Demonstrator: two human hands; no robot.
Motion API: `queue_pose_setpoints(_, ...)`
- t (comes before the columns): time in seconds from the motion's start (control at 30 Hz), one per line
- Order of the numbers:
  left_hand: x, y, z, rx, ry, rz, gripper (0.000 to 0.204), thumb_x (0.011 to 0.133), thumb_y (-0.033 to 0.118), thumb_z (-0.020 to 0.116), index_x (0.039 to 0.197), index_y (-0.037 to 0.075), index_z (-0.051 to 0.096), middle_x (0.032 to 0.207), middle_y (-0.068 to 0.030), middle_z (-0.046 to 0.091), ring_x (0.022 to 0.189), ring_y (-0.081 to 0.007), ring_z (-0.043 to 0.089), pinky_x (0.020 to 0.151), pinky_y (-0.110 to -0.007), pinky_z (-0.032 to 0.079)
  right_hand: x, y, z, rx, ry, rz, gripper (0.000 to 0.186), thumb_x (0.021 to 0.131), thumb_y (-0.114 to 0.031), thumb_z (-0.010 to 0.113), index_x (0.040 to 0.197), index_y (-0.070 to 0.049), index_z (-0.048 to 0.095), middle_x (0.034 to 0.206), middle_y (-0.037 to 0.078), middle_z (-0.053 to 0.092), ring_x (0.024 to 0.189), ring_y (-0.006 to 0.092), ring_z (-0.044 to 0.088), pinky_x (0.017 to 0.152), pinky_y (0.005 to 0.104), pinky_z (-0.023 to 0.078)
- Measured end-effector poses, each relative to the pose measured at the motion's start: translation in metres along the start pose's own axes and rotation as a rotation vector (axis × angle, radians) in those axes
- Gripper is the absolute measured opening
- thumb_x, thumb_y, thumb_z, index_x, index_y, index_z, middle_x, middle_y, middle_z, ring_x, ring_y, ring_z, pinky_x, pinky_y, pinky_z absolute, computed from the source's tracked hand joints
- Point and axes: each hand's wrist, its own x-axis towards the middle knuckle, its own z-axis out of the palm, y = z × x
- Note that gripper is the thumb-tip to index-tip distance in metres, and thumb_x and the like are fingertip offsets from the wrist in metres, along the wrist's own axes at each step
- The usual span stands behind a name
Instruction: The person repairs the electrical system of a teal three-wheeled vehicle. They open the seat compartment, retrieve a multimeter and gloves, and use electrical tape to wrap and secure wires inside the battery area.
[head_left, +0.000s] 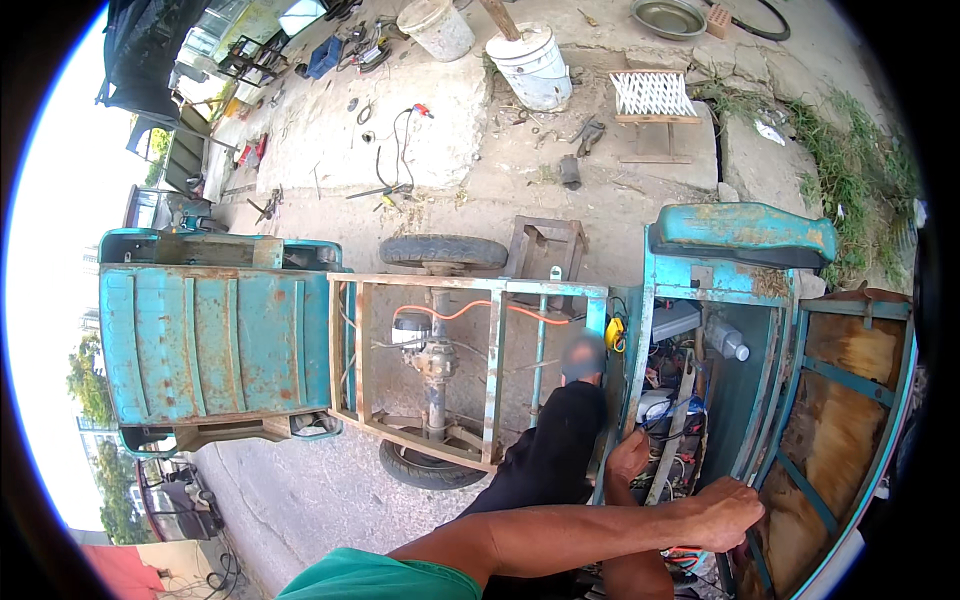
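Observation:
My left arm, in a green sleeve, reaches across to the right over my right forearm. My left hand (722, 514) is closed in a fist beside the teal metal rim (768, 395) of an open compartment; whatever it grips is hidden. Farther left and beyond it, my right hand (628, 456) has its fingers curled together at the compartment's near-left edge, next to dark wires (676, 428). What lies between those fingers is too small to make out. Inside the compartment are tangled wires, a clear plastic bottle (727, 338) and a metal strip (671, 430).
An open teal frame (495, 375) shows an axle (436, 365) and wheels, with an orange cable (470, 305) across it. A rusty teal cab (215, 345) stands left. Hinged panel (845, 400) lies right. White buckets (530, 68), a stool (655, 97) and scattered tools lie beyond.

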Motion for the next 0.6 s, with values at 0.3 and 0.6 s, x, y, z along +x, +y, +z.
queue_pose_setpoints(0.3,0.008,0.002,0.002,-0.087,-0.02,-0.004,0.014,0.073,0.011,0.069,0.075,-0.003,0.071,0.079,-0.0241,0.069,0.082,-0.0396,0.07,0.075,-0.048,0.055,0.002,0.005,0.002,0.012,0.015,-0.014,0.049,0.099,-0.03,0.035,0.086,0.009,0.061,0.091,0.033,0.061,0.089,0.0535,0.055,0.08,0.0557,0.041)
queue_pose_setpoints(0.6,0.005,0.0,-0.001,-0.136,0.017,-0.036,0.014,0.07,0.007,0.063,0.074,-0.005,0.07,0.08,-0.0249,0.069,0.082,-0.0405,0.07,0.076,-0.048,0.055,-0.004,0.001,0.004,0.039,0.011,0.037,0.048,0.098,-0.032,0.035,0.087,0.007,0.06,0.088,0.033,0.06,0.085,0.0541,0.055,0.077,0.0569,0.04)
